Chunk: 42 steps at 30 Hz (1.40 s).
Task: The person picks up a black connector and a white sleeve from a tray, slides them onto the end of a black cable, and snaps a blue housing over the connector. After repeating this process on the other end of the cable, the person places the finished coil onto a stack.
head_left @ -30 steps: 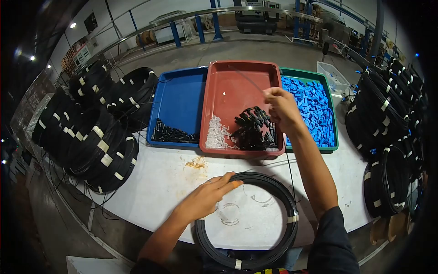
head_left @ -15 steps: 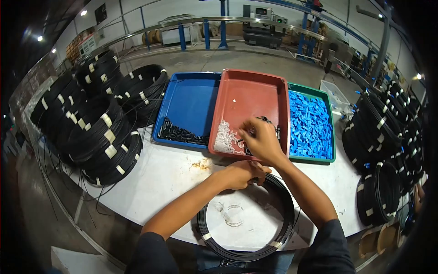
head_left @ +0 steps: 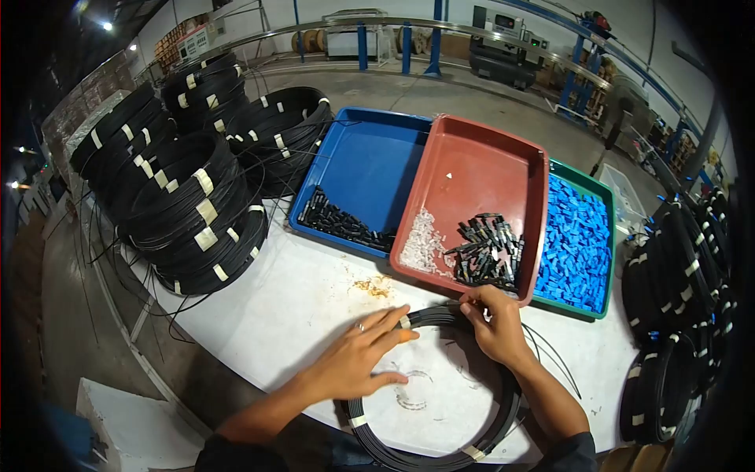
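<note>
A coil of black cable, bound with pale tape, lies on the white table in front of me. My left hand is over the coil's left side, fingers spread and holding nothing; a ring shows on one finger. At the coil's upper right, my right hand is closed in a pinch on the black cable, just below the red tray. Its fingertips partly cover what they grip. Thin loose cable ends stick out to the right of that hand.
A blue tray with black connector pieces, a red tray with white bits and black parts, and a green tray of blue pieces stand behind the coil. Taped cable coils are stacked at left, more coils at right.
My right hand has come back from the red tray to the coil. My left hand has let go of the coil's top, moved left and spread its fingers. The view has shifted.
</note>
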Motion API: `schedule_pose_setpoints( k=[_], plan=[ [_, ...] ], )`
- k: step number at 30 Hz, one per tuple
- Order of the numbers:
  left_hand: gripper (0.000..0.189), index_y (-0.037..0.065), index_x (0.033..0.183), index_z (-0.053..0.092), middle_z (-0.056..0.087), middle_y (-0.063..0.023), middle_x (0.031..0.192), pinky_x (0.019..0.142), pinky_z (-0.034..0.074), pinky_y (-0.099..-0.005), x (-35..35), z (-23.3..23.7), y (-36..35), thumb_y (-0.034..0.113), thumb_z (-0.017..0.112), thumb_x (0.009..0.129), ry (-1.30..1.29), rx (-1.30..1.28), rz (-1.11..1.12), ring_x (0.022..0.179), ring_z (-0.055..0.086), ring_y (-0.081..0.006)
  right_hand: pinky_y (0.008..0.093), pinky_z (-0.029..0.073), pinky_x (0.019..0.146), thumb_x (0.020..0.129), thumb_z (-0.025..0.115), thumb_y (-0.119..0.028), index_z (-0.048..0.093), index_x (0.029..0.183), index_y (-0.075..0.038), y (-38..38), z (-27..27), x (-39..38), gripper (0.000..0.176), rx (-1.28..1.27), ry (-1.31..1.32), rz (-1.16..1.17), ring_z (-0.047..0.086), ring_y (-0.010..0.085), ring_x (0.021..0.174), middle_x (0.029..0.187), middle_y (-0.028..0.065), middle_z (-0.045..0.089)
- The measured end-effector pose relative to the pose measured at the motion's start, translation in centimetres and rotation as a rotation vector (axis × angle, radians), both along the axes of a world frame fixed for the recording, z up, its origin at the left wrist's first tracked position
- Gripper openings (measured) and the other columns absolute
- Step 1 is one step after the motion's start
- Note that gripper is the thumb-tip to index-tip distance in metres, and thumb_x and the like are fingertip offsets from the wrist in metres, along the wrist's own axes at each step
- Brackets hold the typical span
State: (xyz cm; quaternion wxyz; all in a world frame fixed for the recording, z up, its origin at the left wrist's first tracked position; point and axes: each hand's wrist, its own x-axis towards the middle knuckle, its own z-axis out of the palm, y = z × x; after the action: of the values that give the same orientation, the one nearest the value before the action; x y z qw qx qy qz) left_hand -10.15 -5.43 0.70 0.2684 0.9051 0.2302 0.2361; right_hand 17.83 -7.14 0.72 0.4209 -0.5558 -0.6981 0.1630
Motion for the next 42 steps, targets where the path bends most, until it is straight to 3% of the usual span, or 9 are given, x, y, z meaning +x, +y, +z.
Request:
schedule_pose_setpoints(
  k=[2, 9, 13, 14, 18, 25, 33, 38, 42],
  plan=[
    [0.053, 0.005, 0.132, 0.059, 0.042, -0.023, 0.159, 0.119, 0.038, -0.0467, -0.7, -0.2, -1.2, 0.027, 0.08, 0.088, -0.07, -0.188, 0.093, 0.145, 0.045, -0.0398, 0.0352, 0.05, 0.063, 0.088, 0.072, 0.004, 0.067, 0.101, 0.0, 0.2, 0.5, -0.5, 0.015, 0.013, -0.013, 0.048, 0.067, 0.0291, 0.075, 0.086, 0.0149, 0.066],
    [0.05, 0.003, 0.133, 0.058, 0.041, -0.0209, 0.16, 0.118, 0.037, -0.0466, -0.5, -1.1, 0.0, 0.023, 0.076, 0.091, -0.077, -0.205, 0.086, 0.141, 0.047, -0.04, 0.0312, 0.046, 0.057, 0.086, 0.075, 0.002, 0.072, 0.098, 0.0, 0.5, 0.3, 0.2, 0.013, 0.022, -0.023, 0.141, 0.059, 0.0202, 0.061, 0.079, 0.0109, 0.064],
    [0.043, 0.004, 0.122, 0.067, 0.062, -0.0143, 0.143, 0.107, 0.045, -0.0409, -1.4, 0.2, 0.6, 0.026, 0.08, 0.088, -0.067, 0.009, 0.096, 0.129, 0.06, -0.0288, 0.0305, 0.045, 0.055, 0.084, 0.076, 0.002, 0.074, 0.094, 0.0, 0.5, 0.3, 0.4, 0.01, -0.007, -0.001, 0.164, 0.057, 0.0182, 0.059, 0.079, 0.0093, 0.067],
    [0.036, 0.005, 0.113, 0.072, 0.072, -0.0094, 0.126, 0.099, 0.049, -0.0375, -1.6, 1.0, 1.2, 0.026, 0.082, 0.085, -0.067, 0.114, 0.121, 0.119, 0.066, -0.0225, 0.0297, 0.046, 0.056, 0.083, 0.076, 0.003, 0.074, 0.093, 0.0, 0.6, 0.1, 0.5, 0.01, -0.013, 0.004, 0.165, 0.059, 0.0174, 0.06, 0.081, 0.0095, 0.069],
    [0.024, 0.006, 0.103, 0.073, 0.077, -0.0052, 0.106, 0.089, 0.053, -0.0375, -4.3, 2.1, 5.9, 0.02, 0.081, 0.085, -0.009, 0.238, 0.194, 0.103, 0.072, -0.0212, 0.0291, 0.049, 0.056, 0.08, 0.076, 0.004, 0.074, 0.09, -0.001, 0.6, 0.4, 0.2, 0.011, -0.018, -0.005, 0.151, 0.064, 0.0191, 0.061, 0.083, 0.0104, 0.071],
    [0.011, 0.0, 0.097, 0.073, 0.073, -0.0134, 0.093, 0.082, 0.055, -0.0429, -7.6, 2.3, 18.4, 0.001, 0.067, 0.089, 0.072, 0.439, 0.374, 0.089, 0.068, -0.033, 0.0283, 0.048, 0.056, 0.077, 0.078, 0.002, 0.073, 0.086, -0.001, 0.5, 0.5, 0.0, 0.01, -0.059, -0.037, 0.109, 0.064, 0.018, 0.061, 0.081, 0.0099, 0.072],
    [0.027, 0.006, 0.113, 0.077, 0.073, -0.0082, 0.103, 0.094, 0.049, -0.0406, -7.0, 1.0, 25.1, -0.001, 0.065, 0.09, 0.292, 0.343, 0.316, 0.105, 0.063, -0.0283, 0.0282, 0.048, 0.056, 0.077, 0.078, 0.002, 0.074, 0.086, -0.001, 0.6, 0.4, 0.1, 0.01, -0.068, -0.031, 0.101, 0.063, 0.0178, 0.06, 0.08, 0.0108, 0.072],
    [0.024, 0.002, 0.11, 0.074, 0.073, -0.0115, 0.103, 0.09, 0.051, -0.0415, -7.0, 2.3, 26.3, -0.002, 0.071, 0.086, 0.115, 0.21, 0.349, 0.097, 0.066, -0.0292, 0.0289, 0.049, 0.057, 0.077, 0.078, 0.002, 0.073, 0.087, 0.0, 0.5, 0.4, 0.1, 0.011, -0.082, -0.027, 0.097, 0.063, 0.0186, 0.06, 0.08, 0.0111, 0.072],
    [0.021, 0.003, 0.109, 0.074, 0.074, -0.0091, 0.104, 0.092, 0.051, -0.0404, -7.1, 2.4, 25.8, 0.002, 0.074, 0.088, 0.191, 0.281, 0.331, 0.099, 0.066, -0.0277, 0.0288, 0.049, 0.057, 0.077, 0.078, 0.002, 0.073, 0.087, 0.0, 0.6, 0.5, 0.2, 0.011, -0.086, -0.034, 0.111, 0.064, 0.0189, 0.061, 0.081, 0.0112, 0.072]
  ],
)
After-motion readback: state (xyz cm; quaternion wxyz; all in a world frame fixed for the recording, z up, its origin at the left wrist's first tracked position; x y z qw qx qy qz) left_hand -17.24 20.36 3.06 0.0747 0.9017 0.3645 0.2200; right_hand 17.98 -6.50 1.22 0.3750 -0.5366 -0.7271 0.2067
